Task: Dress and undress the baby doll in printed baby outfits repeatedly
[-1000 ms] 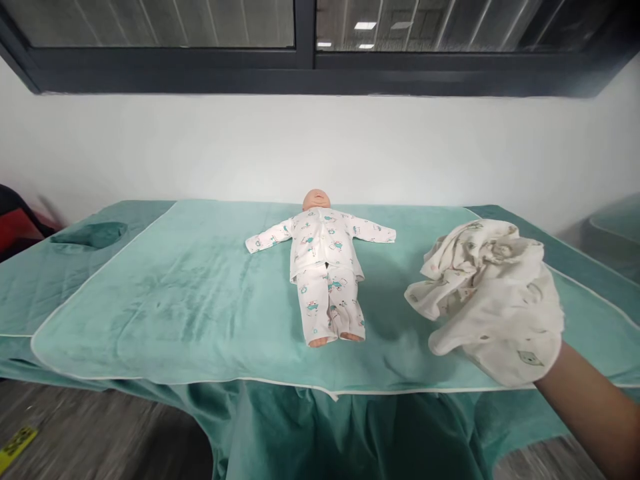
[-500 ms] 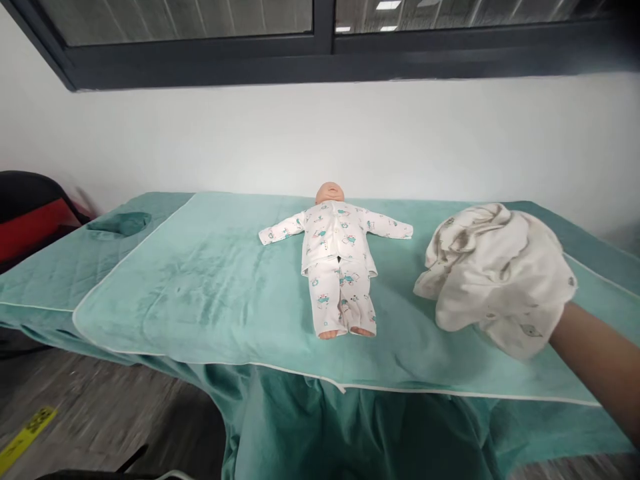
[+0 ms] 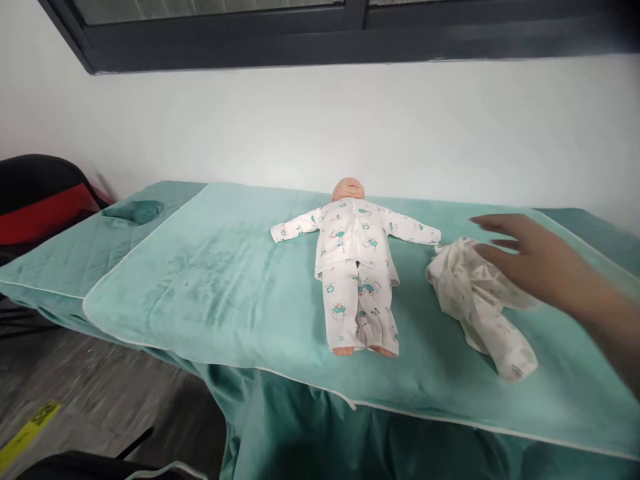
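Note:
A baby doll lies on its back on the green bed cover, arms spread and feet toward me. It wears a white pajama top and trousers with small green and red prints. To its right a white patterned cloth lies crumpled on the cover, close to the doll's sleeve end. My right hand hovers just above and right of that cloth, fingers apart and slightly blurred, holding nothing. Part of the cloth is hidden behind the hand. My left hand is out of the picture.
The bed stands against a white wall below a dark window frame. At its left end is an oval face hole. A black and red chair stands at the far left. Yellow tape marks the floor.
My right hand has let go of the white cloth, which has dropped from a raised bundle onto the bed. The view has tilted down and shifted slightly left.

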A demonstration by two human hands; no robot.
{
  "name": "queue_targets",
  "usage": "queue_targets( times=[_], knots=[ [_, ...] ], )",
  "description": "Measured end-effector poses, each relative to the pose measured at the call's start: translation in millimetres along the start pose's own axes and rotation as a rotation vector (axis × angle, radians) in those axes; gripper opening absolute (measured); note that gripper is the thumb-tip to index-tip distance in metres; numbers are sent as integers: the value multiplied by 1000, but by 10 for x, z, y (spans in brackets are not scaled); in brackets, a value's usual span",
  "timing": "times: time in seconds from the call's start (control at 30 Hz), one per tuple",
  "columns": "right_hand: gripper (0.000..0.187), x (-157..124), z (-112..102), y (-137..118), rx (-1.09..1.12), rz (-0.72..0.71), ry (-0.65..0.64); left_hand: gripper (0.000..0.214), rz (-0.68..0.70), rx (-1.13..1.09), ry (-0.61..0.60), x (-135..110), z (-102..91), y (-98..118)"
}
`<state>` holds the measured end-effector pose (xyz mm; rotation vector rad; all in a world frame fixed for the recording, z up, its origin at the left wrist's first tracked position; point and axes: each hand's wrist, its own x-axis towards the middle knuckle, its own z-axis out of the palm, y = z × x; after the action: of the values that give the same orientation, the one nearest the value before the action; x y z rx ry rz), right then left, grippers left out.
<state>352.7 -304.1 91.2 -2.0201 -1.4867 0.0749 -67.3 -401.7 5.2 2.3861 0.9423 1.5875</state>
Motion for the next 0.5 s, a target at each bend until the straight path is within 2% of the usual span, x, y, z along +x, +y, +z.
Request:
queue_targets(
  times=[0.07, 0.13, 0.2, 0.27, 0.33, 0.4, 0.5],
  knots=[
    [36, 105, 325, -417, 166, -15, -22, 34, 30, 102, 138, 132, 208, -122],
    [26, 307, 746, -738, 324, -73, -48, 44, 39, 123, 172, 456, 533, -359],
    [24, 603, 1161, -929, 393, -126, -8, 42, 22, 57, 144, 968, 934, -692],
    [23, 939, 1486, -1022, 380, -152, 50, 30, -90, 11, 116, 1572, 1349, -1069],
    [20, 1240, 1690, -1064, 311, -127, 66, 30, -207, -88, 16, 2122, 1720, -1434],
    [24, 1449, 1786, -1087, 221, -87, 1, 33, -339, -129, -87, 2503, 2005, -1740],
    [35, 1572, 1810, -1117, 117, -73, -108, 35, -437, -164, -186, 2715, 2230, -2026]
  ],
)
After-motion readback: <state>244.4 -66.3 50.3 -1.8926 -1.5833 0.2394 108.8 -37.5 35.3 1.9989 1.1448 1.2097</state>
